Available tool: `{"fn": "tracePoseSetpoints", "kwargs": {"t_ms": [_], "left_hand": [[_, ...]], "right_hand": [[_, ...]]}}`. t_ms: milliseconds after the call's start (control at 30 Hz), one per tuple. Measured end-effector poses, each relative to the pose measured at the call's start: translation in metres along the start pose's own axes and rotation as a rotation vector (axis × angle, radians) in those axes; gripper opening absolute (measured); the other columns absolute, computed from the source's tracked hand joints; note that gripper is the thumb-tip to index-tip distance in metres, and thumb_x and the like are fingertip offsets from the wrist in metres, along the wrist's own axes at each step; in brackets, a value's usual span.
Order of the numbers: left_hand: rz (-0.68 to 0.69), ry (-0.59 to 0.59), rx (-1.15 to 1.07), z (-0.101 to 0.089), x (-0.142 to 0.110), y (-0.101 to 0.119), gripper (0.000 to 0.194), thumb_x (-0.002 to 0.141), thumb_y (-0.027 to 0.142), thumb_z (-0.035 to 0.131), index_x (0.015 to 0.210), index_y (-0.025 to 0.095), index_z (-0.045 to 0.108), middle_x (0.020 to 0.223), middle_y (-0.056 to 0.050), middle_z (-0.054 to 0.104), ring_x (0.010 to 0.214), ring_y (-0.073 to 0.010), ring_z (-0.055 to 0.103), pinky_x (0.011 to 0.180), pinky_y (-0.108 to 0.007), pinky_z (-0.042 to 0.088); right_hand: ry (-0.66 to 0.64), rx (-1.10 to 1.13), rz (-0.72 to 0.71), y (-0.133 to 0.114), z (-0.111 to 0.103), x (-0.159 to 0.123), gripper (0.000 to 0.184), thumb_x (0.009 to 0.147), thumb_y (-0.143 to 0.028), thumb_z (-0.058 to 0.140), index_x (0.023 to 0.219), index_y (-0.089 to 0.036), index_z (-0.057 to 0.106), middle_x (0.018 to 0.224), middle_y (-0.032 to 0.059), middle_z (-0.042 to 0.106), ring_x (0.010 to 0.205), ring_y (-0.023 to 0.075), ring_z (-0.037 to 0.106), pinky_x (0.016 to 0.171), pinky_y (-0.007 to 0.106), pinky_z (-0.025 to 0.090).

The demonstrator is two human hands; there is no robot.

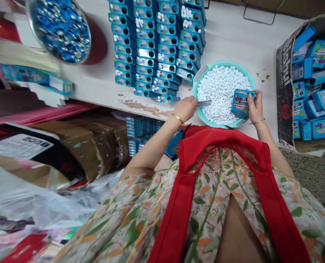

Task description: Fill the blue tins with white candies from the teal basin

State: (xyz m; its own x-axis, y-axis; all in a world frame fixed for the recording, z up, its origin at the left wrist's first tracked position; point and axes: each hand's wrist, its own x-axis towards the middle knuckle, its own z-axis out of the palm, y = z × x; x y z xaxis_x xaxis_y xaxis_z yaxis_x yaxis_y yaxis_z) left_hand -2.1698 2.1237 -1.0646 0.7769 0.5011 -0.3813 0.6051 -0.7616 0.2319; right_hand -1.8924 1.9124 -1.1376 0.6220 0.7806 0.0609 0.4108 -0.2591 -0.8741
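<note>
Fingers of both hands at work over a basin of white pellets

Fingers of the left hand (186,109) are closed around a slim, metallic-looking tool (204,103); those of the right hand (256,106) grasp a blue "Caramelo Macizo" box (239,103), its thumb across the printed face. Read as a clock, with twelve at the top of the view, the turquoise basin (197,87) has the left hand between eight and nine and the right hand between three and four. The held box is over the basin's four o'clock side, and the tool's far end reaches over the white pellets (222,87); whether either touches them cannot be told.

At ten o'clock from the basin, columns of blue boxes with round openings (166,39) stand on the white bench (233,40), pellets showing at several openings. Farther off, between nine and ten, is a round metal container (89,33) of shiny blue and silver pieces. At three o'clock, a cardboard carton (284,84) holds jumbled blue boxes (320,126).
</note>
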Motion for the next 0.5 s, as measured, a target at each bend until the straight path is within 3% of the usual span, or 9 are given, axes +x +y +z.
{"fn": "tracePoseSetpoints", "kwargs": {"t_ms": [67, 167, 333, 500], "left_hand": [[-0.022, -0.026, -0.097, 0.029, 0.017, 0.012, 0.02, 0.105, 0.021, 0.056, 0.121, 0.019, 0.067, 0.134, -0.019, 0.072, 0.126, -0.0338, 0.068, 0.096, -0.041, 0.054], [-0.019, -0.012, -0.245, 0.051, 0.039, 0.037, 0.028, 0.108, 0.021, 0.051, 0.132, 0.017, 0.064, 0.145, -0.02, 0.068, 0.136, -0.0315, 0.064, 0.108, -0.041, 0.051], [0.025, 0.009, -0.369, 0.058, 0.051, 0.043, 0.035, 0.105, 0.021, 0.051, 0.138, 0.016, 0.063, 0.149, -0.019, 0.067, 0.14, -0.0286, 0.062, 0.117, -0.04, 0.047], [0.093, 0.043, -0.414, 0.05, 0.046, 0.03, 0.036, 0.105, 0.03, 0.053, 0.139, 0.02, 0.064, 0.14, -0.016, 0.072, 0.126, -0.0266, 0.067, 0.112, -0.039, 0.051]], "right_hand": [[-0.045, -0.029, 0.022, 0.005, 0.005, 0.005, 0.08, 0.1, -0.093, 0.032, 0.139, -0.027, 0.054, 0.112, 0.0088, 0.071, 0.105, 0.0285, 0.072, 0.099, 0.053, 0.065], [-0.098, -0.037, 0.039, 0.004, 0.016, 0.006, 0.081, 0.098, -0.095, 0.033, 0.136, -0.028, 0.055, 0.106, 0.0068, 0.069, 0.1, 0.0273, 0.07, 0.097, 0.051, 0.064], [-0.173, -0.03, 0.06, -0.006, 0.028, 0.0, 0.086, 0.095, -0.099, 0.032, 0.136, -0.027, 0.055, 0.102, 0.007, 0.069, 0.098, 0.0295, 0.069, 0.096, 0.053, 0.063], [-0.121, 0.039, -0.058, -0.019, 0.008, -0.012, 0.075, 0.1, -0.092, 0.036, 0.139, -0.03, 0.053, 0.125, 0.0109, 0.07, 0.115, 0.0284, 0.072, 0.102, 0.052, 0.065]]}}
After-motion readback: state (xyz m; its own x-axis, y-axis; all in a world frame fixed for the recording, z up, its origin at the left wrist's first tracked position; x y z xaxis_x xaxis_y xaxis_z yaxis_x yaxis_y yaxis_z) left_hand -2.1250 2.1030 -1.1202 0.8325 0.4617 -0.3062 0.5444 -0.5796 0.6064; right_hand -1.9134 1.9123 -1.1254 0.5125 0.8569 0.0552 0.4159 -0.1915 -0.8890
